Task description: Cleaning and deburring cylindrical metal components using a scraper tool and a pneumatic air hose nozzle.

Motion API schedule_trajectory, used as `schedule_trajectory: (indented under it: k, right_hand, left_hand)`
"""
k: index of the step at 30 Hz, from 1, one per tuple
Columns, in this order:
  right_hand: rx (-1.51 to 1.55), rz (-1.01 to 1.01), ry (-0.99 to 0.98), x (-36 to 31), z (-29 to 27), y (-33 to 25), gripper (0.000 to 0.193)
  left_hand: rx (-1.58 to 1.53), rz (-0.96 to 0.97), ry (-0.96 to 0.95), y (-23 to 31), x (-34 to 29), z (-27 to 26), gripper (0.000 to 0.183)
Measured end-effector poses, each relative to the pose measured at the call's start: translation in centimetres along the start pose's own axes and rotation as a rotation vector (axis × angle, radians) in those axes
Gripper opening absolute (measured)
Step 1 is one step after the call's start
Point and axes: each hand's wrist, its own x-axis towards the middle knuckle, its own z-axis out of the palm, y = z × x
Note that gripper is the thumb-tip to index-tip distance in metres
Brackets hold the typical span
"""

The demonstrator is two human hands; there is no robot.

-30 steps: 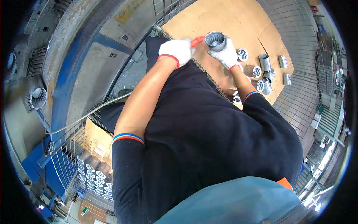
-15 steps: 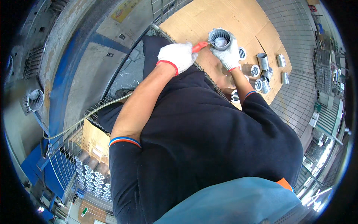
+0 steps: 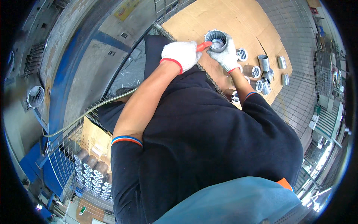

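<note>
Having been tipped mouth-up, the finned cylinder (image 3: pixel 216 39) is gripped by the right hand (image 3: pixel 226 56) while the red-handled tool (image 3: pixel 204 46), clasped in the left hand (image 3: pixel 181 55), is reached inside.

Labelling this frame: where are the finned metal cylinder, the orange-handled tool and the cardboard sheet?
finned metal cylinder (image 3: pixel 216 38), head view, open finned end.
orange-handled tool (image 3: pixel 204 46), head view, orange handle.
cardboard sheet (image 3: pixel 238 18), head view, bare top surface.

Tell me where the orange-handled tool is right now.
In the head view, top centre: the orange-handled tool is gripped by the left hand, tip inside the finned metal cylinder held by the right hand.
</note>
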Motion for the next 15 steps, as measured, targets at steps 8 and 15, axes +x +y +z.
schedule_trajectory:
  k: [8,15]
  right_hand:
    - [-0.052,-0.066,0.042,-0.1,0.7,1.0,0.057]
    - [-0.069,-0.035,0.005,-0.2,0.5,0.3,0.061]
  left_hand:
    - [0.006,0.006,-0.002,0.3,0.2,-0.5,0.041]
    - [0.012,0.008,0.016,0.1,0.2,-0.2,0.041]
